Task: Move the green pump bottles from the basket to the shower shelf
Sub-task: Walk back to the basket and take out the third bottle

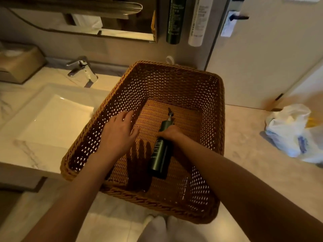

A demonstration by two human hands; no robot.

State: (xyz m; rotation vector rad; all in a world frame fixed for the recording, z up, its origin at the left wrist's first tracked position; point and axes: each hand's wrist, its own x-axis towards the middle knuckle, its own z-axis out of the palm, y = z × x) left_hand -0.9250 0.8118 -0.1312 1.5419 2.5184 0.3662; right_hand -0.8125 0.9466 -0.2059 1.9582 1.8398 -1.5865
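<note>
Wicker basket [215,95], one green pump bottle [160,154] inside, two hands.

Bottle lies flat on the basket floor, pump pointing away (label unreadable). Right hand [170,133] has fingers clamped around its upper body; left hand [117,135], fingers spread, hovers by the basket's left wall. Beyond the basket: faucet [82,70] and two wall-mounted bottles [188,20].

Right hand [170,132] covers bottle [160,155] shoulder; label illegible. Top edge crops two wall bottles [174,20]; their print is blurred.
</note>
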